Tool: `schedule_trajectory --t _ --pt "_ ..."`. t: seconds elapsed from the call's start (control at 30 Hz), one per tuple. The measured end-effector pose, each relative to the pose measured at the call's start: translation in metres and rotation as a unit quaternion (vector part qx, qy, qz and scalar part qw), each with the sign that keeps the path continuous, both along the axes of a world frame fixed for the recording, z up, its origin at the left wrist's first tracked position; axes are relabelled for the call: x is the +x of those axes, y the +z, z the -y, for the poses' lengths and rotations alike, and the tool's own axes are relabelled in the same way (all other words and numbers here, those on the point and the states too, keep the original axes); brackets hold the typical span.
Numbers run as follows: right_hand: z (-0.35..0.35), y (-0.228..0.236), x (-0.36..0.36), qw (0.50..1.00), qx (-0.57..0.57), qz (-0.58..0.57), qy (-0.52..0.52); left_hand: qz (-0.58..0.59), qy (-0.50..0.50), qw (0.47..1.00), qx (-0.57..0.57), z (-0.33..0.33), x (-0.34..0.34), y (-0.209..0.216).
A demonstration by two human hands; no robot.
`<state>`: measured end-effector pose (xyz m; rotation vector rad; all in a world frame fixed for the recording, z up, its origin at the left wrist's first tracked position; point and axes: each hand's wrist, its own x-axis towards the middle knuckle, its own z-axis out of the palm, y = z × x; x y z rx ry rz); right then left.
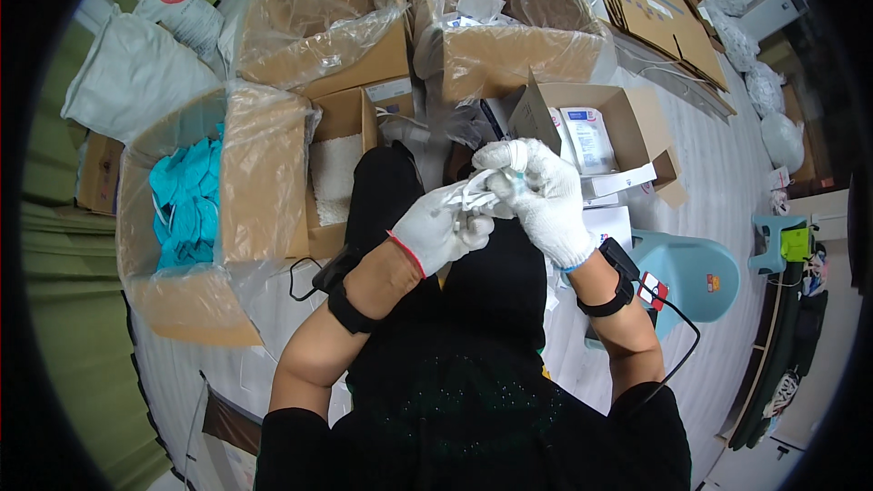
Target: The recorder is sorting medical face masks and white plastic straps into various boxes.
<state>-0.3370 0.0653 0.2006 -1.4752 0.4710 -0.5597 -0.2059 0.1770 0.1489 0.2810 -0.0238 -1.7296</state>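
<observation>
- We see the gloved left hand (438, 225) with fingers curled, grasping a white looped bundle (476, 193) above the lap.
- The gloved right hand (543, 195) pinches the same bundle from the right; we cannot tell its exact form.
- Step in hand, by our judgement: two-handed handling of the loops.
- Next move, we judge, calls for light fingertip tension, one hand steadying, so strands stay unsnagged.
- Left: plastic-lined box (265, 168) with teal pieces (187, 200). Right, farther: open carton (649, 127) with white packets (590, 139).
</observation>
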Motion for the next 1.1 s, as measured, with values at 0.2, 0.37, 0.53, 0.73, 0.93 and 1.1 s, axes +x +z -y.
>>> schedule_trajectory --t 0.2,0.37,0.53,0.73,0.93,1.1 --pt "0.002 -0.016 0.006 0.992 -0.129 0.005 -0.006 -0.001 0.037 0.998 0.05 0.007 -0.005 -0.01" --pt "0.029 -0.036 -0.002 0.86 0.44 0.259 0.004 0.277 0.069 0.95 0.125 0.004 -0.013 0.015" --pt "0.041 -0.033 0.002 0.854 0.429 0.293 0.029 0.469 0.042 0.877 0.09 -0.006 -0.001 0.032" --pt "0.012 -0.032 0.016 0.995 -0.095 0.021 -0.005 0.634 0.04 0.765 0.108 -0.012 0.022 0.037" --pt "-0.015 -0.023 0.008 0.818 -0.487 -0.215 0.22 0.809 0.041 0.585 0.035 -0.044 0.021 0.02" --pt "-0.023 -0.024 0.017 0.79 -0.553 -0.173 0.197 0.84 0.027 0.541 0.029 -0.048 0.015 0.01"
